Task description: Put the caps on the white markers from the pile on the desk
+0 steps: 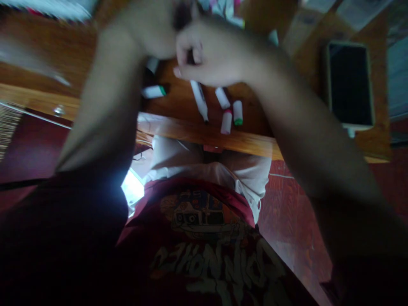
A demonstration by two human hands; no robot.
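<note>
At the top centre of the head view, my right hand (208, 55) is closed with its fingers curled; what is inside them, if anything, is hidden. My left hand (159, 29) meets it from the left, smeared by motion, its fingers largely out of sight. Just below the right hand a white marker (199, 102) lies with its dark tip toward me; its upper end is hidden by the hand. Around it are short white pieces like marker caps: a green-ended one (154, 91) at left, a plain one (222, 98), a red-ended one (226, 122) and another green-ended one (237, 112).
The wooden table (178, 114) has its front edge close to my lap. A phone-like device (349, 85) with a dark screen and a plug lies at right. Blurred pale items (223, 10) sit behind my hands. A white object (54, 6) occupies the far left corner.
</note>
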